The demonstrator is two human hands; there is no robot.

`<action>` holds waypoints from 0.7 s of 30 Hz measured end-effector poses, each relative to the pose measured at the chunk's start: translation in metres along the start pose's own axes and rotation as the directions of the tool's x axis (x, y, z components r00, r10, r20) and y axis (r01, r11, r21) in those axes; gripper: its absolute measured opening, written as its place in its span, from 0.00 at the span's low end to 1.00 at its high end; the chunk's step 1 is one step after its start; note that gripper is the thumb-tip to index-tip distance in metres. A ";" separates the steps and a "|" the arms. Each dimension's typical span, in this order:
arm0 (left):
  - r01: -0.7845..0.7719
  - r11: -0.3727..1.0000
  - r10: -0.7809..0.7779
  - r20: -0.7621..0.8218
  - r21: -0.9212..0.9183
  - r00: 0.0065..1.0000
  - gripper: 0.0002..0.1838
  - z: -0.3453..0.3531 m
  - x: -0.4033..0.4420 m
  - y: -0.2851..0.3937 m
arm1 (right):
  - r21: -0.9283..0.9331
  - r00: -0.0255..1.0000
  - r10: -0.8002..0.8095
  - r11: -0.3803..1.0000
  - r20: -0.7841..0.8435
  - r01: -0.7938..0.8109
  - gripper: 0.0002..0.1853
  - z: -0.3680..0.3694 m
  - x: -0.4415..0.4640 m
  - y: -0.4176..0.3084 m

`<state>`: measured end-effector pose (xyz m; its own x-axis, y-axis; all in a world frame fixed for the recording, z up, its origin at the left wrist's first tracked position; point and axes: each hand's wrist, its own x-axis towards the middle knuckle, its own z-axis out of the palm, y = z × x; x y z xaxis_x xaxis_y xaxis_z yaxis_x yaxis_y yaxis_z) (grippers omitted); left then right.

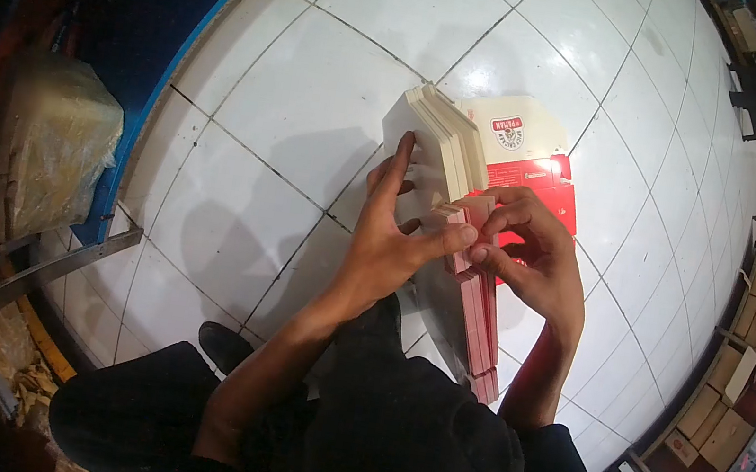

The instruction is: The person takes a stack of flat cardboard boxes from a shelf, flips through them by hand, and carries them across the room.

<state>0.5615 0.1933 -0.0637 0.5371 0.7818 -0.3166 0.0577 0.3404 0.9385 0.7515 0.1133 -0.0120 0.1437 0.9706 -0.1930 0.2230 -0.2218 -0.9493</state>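
Bracing the stack of carton blanks (453, 155) with spread fingers along its left face, the left hand (385, 242) grasps it, thumb hooked over the notched middle of its upper edges. The right hand (542, 262) is bent in at those same flaps, thumb and forefinger tips close together; whether they pinch one flap or several, I cannot tell. The stack slants above the tiled floor (371, 73), well in from the edge of the blue-rimmed table (157, 83), its cream end pointing away and its red end down towards the dark-clothed lap (418, 442). Whether its bottom edges rest on the floor is hidden. A printed panel (531, 161), cream and red, shows just beyond the stack's right edge; whether it belongs to the hindmost blank is unclear.

The likeliest trouble is slipping: the blanks look smooth and stand on edge, so if the left thumb eased off, the far corners could fan apart — perhaps spilling sheets onto the floor. The narrow flaps seem the weak spot; a hard tug by the right fingertips might crease or tear one, or drag its neighbours out of line. Uneven squeezing at the middle could bow the stack too — the red end looks only lightly supported.
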 end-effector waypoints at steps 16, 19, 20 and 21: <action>0.023 0.999 -0.024 -0.006 -0.038 1.000 0.67 0.002 -0.002 0.004 | 0.030 0.998 0.061 0.998 -0.016 -0.061 0.07 0.001 -0.005 -0.002; 0.002 1.000 -0.002 -0.001 -0.010 1.000 0.67 0.000 0.000 -0.001 | 0.001 0.998 0.058 0.998 -0.025 -0.058 0.09 0.002 -0.005 -0.006; 0.003 1.000 -0.003 -0.001 -0.021 1.000 0.67 0.000 0.000 -0.001 | 0.001 0.998 0.060 0.998 -0.023 -0.060 0.09 0.002 -0.004 -0.007; 0.004 0.999 -0.004 -0.002 -0.033 1.000 0.67 0.001 0.000 0.000 | -0.012 0.999 0.042 0.999 -0.009 -0.042 0.10 0.001 -0.004 -0.006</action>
<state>0.5621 0.1927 -0.0634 0.5352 0.7815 -0.3205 0.0323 0.3603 0.9323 0.7487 0.1109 -0.0059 0.1615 0.9595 -0.2309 0.2281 -0.2639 -0.9372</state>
